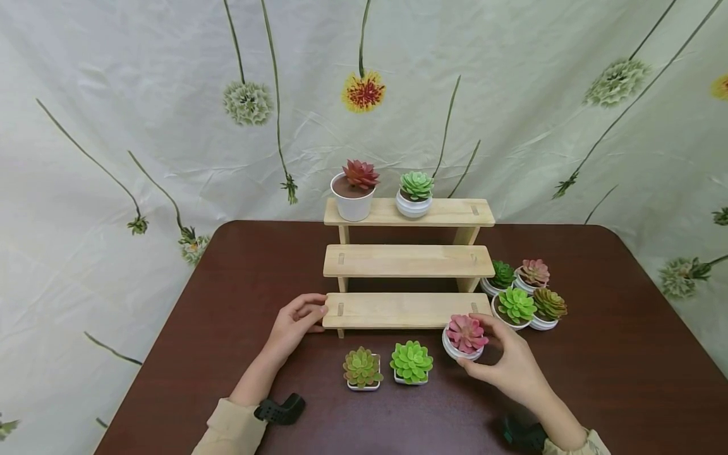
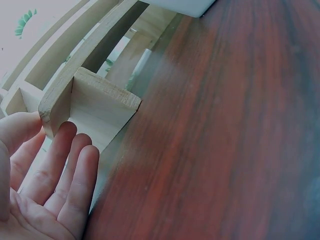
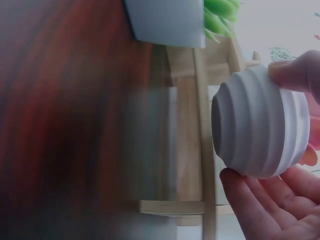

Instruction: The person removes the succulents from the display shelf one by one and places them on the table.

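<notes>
My left hand pinches the left end of the lowest board of a three-step wooden stand. In the left wrist view its thumb is at the edge of that board, with the other fingers beneath. A pink succulent in a white pot is held by my right hand, close in front of the lowest step's right end. The right wrist view shows this ribbed round pot tipped sideways in the picture, thumb on one side and fingers on the other, its base raised off the table.
Two square-potted succulents, one reddish green and one bright green, stand before the stand. Several round-potted ones cluster at its right. The top step bears a red succulent and a pale green one. Patterned cloth hangs behind the table.
</notes>
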The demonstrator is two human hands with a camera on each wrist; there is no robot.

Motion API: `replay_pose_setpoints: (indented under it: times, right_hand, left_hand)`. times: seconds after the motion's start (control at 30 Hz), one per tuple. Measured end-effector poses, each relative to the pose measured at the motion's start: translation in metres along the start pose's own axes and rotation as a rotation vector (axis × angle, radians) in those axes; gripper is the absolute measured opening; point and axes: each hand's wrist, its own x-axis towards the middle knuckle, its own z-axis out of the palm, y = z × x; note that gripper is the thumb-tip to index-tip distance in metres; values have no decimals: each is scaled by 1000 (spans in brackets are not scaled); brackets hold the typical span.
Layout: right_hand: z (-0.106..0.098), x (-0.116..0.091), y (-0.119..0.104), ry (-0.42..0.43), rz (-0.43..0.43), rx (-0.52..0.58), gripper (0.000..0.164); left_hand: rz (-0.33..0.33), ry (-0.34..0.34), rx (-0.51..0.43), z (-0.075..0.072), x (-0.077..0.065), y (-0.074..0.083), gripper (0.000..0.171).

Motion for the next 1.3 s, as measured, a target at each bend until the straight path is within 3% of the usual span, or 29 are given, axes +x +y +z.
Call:
replay_pose_setpoints:
  times: [0.47, 1.0, 1.3]
  right_hand:
    - [13, -16, 14, -64, 1, 17, 67]
    - [17, -18, 21, -120, -2, 42, 65]
    - [4, -9, 12, -238, -3, -106, 71]
  left_hand:
    - [6, -3, 4, 0, 0, 0, 34]
    - [-15, 1, 9, 1, -1, 4, 33]
    - [-22, 1, 16, 0, 1, 0, 35]
